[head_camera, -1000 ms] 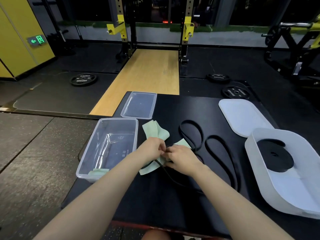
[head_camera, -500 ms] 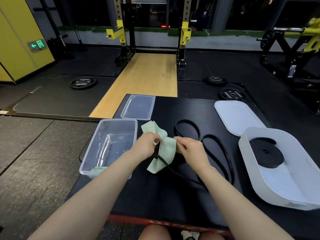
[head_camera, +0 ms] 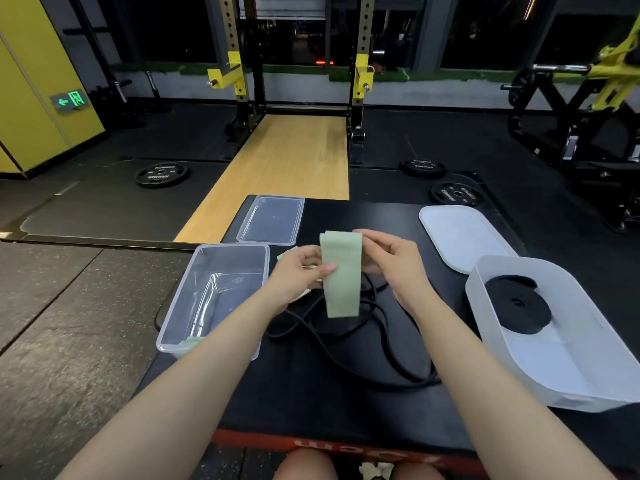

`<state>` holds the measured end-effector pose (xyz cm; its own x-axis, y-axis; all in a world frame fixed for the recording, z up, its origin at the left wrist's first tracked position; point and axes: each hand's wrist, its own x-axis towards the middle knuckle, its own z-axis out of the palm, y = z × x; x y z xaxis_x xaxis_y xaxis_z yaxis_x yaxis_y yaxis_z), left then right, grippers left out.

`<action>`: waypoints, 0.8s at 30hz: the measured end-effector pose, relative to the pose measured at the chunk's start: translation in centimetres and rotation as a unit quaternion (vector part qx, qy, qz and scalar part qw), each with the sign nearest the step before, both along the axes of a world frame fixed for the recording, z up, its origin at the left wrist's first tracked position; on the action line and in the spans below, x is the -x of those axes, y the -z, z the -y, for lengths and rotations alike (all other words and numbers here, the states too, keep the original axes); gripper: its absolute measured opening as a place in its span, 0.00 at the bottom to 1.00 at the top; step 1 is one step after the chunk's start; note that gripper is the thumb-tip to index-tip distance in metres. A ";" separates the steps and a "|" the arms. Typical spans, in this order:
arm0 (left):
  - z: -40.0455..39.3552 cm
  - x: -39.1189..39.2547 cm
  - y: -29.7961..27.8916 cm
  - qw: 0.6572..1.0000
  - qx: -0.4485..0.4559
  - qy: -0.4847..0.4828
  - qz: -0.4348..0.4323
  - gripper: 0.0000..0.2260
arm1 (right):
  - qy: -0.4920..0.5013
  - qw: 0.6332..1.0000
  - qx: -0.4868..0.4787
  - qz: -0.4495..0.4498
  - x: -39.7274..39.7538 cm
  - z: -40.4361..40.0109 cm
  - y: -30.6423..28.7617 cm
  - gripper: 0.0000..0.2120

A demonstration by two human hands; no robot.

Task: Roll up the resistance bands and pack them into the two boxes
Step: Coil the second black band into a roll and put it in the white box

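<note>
A flat light-green resistance band (head_camera: 341, 271) hangs upright above the black table (head_camera: 311, 403), held between both hands. My left hand (head_camera: 299, 271) pinches its left edge with the thumb on its front. My right hand (head_camera: 391, 259) grips its upper right edge. A thin black band (head_camera: 388, 344) lies in loose loops on the table beneath. The clear box (head_camera: 211, 299) stands on the left with a green roll (head_camera: 189, 342) in its near corner. The white box (head_camera: 568, 362) on the right holds a rolled black band (head_camera: 517, 304).
The clear lid (head_camera: 272, 220) lies behind the clear box and the white lid (head_camera: 464, 235) behind the white box. Another piece of green band (head_camera: 287, 253) shows behind my left hand. Weight plates (head_camera: 161, 173) lie on the gym floor beyond, near a yellow rack (head_camera: 239, 74).
Both hands have lifted the green band off the table and drawn it out flat and upright; earlier it lay crumpled over the black band.
</note>
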<state>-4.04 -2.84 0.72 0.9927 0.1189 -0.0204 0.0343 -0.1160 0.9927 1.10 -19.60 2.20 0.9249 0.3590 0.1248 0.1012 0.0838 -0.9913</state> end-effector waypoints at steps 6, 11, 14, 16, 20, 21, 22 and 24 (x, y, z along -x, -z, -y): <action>-1.4 -2.0 -0.3 0.994 0.014 -0.104 -0.024 0.07 | -0.055 0.994 0.076 -0.058 -1.3 -2.2 2.8 0.11; -3.2 -4.4 0.5 0.984 -0.045 -0.155 -0.070 0.11 | 0.008 0.990 0.120 -0.073 -3.0 -5.9 5.4 0.10; -4.6 -5.7 1.8 0.973 -0.116 -0.171 -0.105 0.25 | 0.020 0.983 0.174 -0.057 -3.9 -8.2 6.7 0.08; -5.2 -6.3 2.8 0.955 -0.213 -0.161 -0.132 0.30 | 0.009 0.973 0.226 -0.052 -4.2 -9.0 7.2 0.14; -4.6 -7.1 3.8 0.904 -0.374 -0.109 -0.174 0.30 | 0.036 0.941 0.335 -0.022 -5.2 -6.9 7.9 0.20; -4.2 -7.3 3.9 0.899 -0.388 -0.104 -0.172 0.30 | 0.058 0.935 0.350 -0.003 -5.6 -5.6 8.1 0.19; -3.8 -7.4 4.1 0.897 -0.399 -0.098 -0.163 0.30 | 0.085 0.926 0.367 0.018 -5.9 -4.2 8.3 0.17; -3.0 -7.4 4.6 0.898 -0.411 -0.072 -0.141 0.29 | 0.148 0.889 0.428 0.060 -6.5 -0.9 8.9 0.16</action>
